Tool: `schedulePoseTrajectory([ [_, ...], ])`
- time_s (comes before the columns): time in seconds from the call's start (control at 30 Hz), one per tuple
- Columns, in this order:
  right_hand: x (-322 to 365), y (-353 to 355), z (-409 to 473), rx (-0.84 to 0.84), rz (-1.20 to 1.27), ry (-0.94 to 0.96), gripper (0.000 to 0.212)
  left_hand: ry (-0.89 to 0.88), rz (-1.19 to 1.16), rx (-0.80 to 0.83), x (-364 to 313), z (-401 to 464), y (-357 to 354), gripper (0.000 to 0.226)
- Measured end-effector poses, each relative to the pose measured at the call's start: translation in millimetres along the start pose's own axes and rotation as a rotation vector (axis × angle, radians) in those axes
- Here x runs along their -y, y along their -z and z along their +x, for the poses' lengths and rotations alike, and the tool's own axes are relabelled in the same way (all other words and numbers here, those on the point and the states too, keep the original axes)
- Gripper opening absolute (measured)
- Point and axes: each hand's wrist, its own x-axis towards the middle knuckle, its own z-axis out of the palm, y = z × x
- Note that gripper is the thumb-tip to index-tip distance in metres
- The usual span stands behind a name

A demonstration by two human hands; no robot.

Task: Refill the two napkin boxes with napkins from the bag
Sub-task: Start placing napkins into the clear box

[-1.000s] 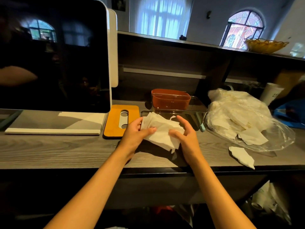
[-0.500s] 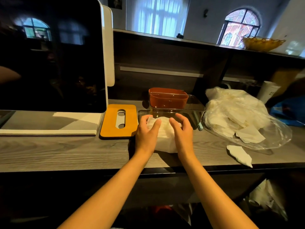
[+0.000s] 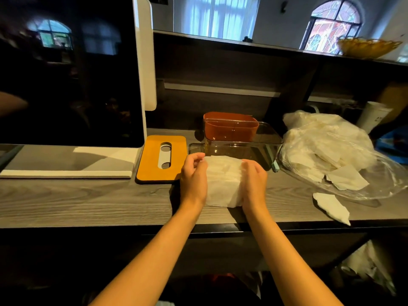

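Currently, left hand [image 3: 194, 180] and right hand [image 3: 254, 184] gripping napkin stack [image 3: 223, 184] from both sides, clear box [image 3: 238, 149] empty, orange box [image 3: 230, 127] empty, bag [image 3: 331, 151] holding napkins

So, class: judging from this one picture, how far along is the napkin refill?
Done: the yellow lid is off. In hand: both hands, left hand and right hand, square a napkin stack on the counter. Left: the clear box and orange box look empty; the bag holds more.

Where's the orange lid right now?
Head view, left of centre: the orange lid lies flat on the counter, between the monitor base and the clear box.
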Motion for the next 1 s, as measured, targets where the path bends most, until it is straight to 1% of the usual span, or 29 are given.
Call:
schedulePoseTrajectory([
  [0.07,4.4,-2.4,-4.0,0.105,-0.033,0.035,0.020,-0.028,-0.003,0.052,-3.6,-4.5,-0.7,0.035],
  [0.1,3.6,-4.0,-6.4,0.144,-0.060,0.049,0.022,-0.058,0.021,0.066,-3.7,-5.9,-1.0,0.039],
  [0.13,1.1,-4.8,-7.5,0.150,-0.074,0.051,0.023,-0.093,0.052,0.063,-3.6,-7.1,-0.7,0.040],
  [0.23,0.9,-2.2,-5.1,0.062,-0.039,0.011,0.023,-0.127,0.122,0.014,-1.2,-5.0,0.2,0.033],
  [0.27,1.9,-1.0,-4.3,0.068,-0.030,0.015,0.023,-0.117,0.130,0.020,-1.4,-4.5,0.3,0.036],
  [0.33,5.5,-1.4,-6.0,0.143,-0.048,0.042,0.020,-0.087,0.128,0.060,-1.8,-3.8,-0.6,0.048],
  [0.37,5.0,-2.2,-7.5,0.173,-0.059,0.054,0.019,-0.084,0.126,0.076,-1.6,-3.4,-1.3,0.050],
  [0.4,2.9,-2.1,-8.5,0.176,-0.062,0.057,0.018,-0.095,0.127,0.077,-2.0,-3.8,-2.1,0.046],
  [0.5,2.2,0.7,-7.7,0.052,-0.024,-0.019,0.019,-0.151,0.160,0.023,-1.9,-3.9,-1.6,0.028],
  [0.53,2.7,1.9,-7.1,0.039,-0.017,-0.022,0.020,-0.166,0.171,0.013,-1.7,-4.1,-0.8,0.024],
  [0.67,2.1,-2.2,-9.9,0.156,-0.098,0.065,0.017,-0.234,0.225,0.040,-0.1,-6.0,0.2,0.012],
  [0.73,-1.1,-2.2,-8.3,0.132,-0.106,0.029,0.016,-0.314,0.341,0.005,3.5,-5.8,0.5,0.012],
  [0.77,-2.0,-0.9,-7.3,0.118,-0.089,0.007,0.017,-0.358,0.396,0.003,5.6,-5.8,0.4,0.019],
  [0.83,-0.4,0.9,-7.1,0.156,-0.060,0.025,0.019,-0.401,0.460,0.076,8.3,-5.4,-1.1,0.041],
  [0.87,1.2,1.2,-8.3,0.193,-0.064,0.055,0.020,-0.400,0.488,0.132,8.8,-4.8,-2.2,0.047],
  [0.93,1.6,0.4,-10.1,0.206,-0.097,0.078,0.022,-0.398,0.552,0.198,9.9,-2.5,-3.0,0.046],
  [1.0,0.3,0.0,-9.7,0.146,-0.108,0.031,0.021,-0.403,0.586,0.209,10.6,-0.9,-2.2,0.033],
])
